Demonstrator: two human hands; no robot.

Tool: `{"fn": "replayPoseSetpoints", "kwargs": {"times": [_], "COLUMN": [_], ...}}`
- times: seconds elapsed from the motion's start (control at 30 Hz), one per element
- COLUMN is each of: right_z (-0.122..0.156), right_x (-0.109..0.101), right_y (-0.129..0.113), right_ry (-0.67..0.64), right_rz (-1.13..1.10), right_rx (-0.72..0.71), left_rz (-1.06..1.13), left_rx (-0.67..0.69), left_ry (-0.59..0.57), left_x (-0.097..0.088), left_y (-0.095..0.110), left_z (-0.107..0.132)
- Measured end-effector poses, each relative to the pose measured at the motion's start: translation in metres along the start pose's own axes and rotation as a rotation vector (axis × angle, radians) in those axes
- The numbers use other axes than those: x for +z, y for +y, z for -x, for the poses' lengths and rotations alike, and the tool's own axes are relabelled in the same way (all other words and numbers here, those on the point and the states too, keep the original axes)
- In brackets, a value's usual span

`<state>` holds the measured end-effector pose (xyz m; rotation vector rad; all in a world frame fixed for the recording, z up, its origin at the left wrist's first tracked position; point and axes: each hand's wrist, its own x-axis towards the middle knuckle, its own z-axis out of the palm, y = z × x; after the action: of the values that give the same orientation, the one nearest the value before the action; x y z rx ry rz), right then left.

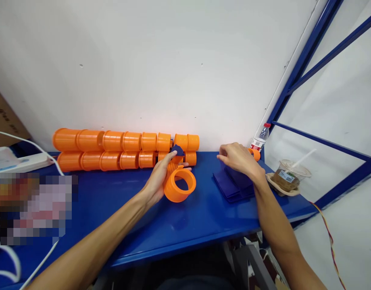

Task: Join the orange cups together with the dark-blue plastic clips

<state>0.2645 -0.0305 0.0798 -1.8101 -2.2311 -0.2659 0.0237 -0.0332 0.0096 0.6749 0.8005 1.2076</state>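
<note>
My left hand (157, 177) is closed around an orange plastic ring (177, 192) with a ribbed arm, held above the table with its round opening toward me. A dark blue piece (177, 150) shows at the top of this part, by my thumb; whether the two are joined I cannot tell. Over a stack of dark blue folded sheets (235, 183) hovers my right hand (236, 157), its fingers curled and drawn together. What is between those fingers, if anything, is hidden. Behind my left hand, orange cylinders (113, 141) lie in two stacked rows along the wall.
A blue table (137, 229) runs along the white wall. At the right stand a bottle with a red cap (260, 137), a drink cup with a straw (286, 177) and another orange piece (255, 154). White cables (49, 157) and a power strip (34, 162) lie left.
</note>
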Motion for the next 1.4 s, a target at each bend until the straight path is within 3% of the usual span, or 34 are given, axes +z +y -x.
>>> {"fn": "replayPoseSetpoints", "kwargs": {"times": [0.1, 0.23, 0.37, 0.5, 0.6, 0.7, 0.77, 0.83, 0.93, 1.07, 1.4], "right_z": [-0.001, 0.003, 0.001, -0.002, 0.001, 0.005, 0.004, 0.002, 0.001, 0.003, 0.006], "right_x": [0.0, -0.01, -0.01, -0.002, -0.003, -0.007, -0.005, 0.003, 0.021, 0.043, 0.064], "right_y": [0.021, 0.043, 0.052, 0.055, 0.058, 0.053, 0.04, 0.019, -0.014, -0.041, -0.047], "right_ry": [-0.105, -0.175, -0.452, -0.533, -0.444, -0.156, 0.035, 0.131, 0.15, 0.188, 0.185], "right_rz": [0.202, 0.244, 0.154, 0.104, 0.134, 0.154, 0.058, -0.095, -0.226, -0.208, -0.151], "right_rx": [0.187, 0.38, 0.446, 0.448, 0.39, 0.265, 0.155, 0.057, -0.05, -0.095, -0.195], "left_rz": [-0.009, -0.034, -0.039, -0.022, -0.015, -0.022, -0.013, 0.007, 0.018, 0.006, 0.019], "left_rx": [0.018, 0.062, 0.072, 0.028, -0.026, -0.102, -0.14, -0.154, -0.172, -0.173, -0.124], "left_ry": [0.004, 0.009, -0.01, -0.022, -0.037, -0.032, -0.007, 0.011, 0.008, -0.023, -0.044], "left_x": [0.001, 0.001, -0.001, -0.003, -0.001, 0.004, 0.007, 0.009, 0.008, 0.003, -0.005], "left_y": [0.002, 0.002, 0.0, 0.0, 0.002, 0.004, 0.005, 0.006, 0.007, 0.007, 0.0], "left_z": [0.002, 0.002, 0.001, -0.001, 0.0, 0.004, 0.006, 0.007, 0.006, 0.0, -0.008]}}
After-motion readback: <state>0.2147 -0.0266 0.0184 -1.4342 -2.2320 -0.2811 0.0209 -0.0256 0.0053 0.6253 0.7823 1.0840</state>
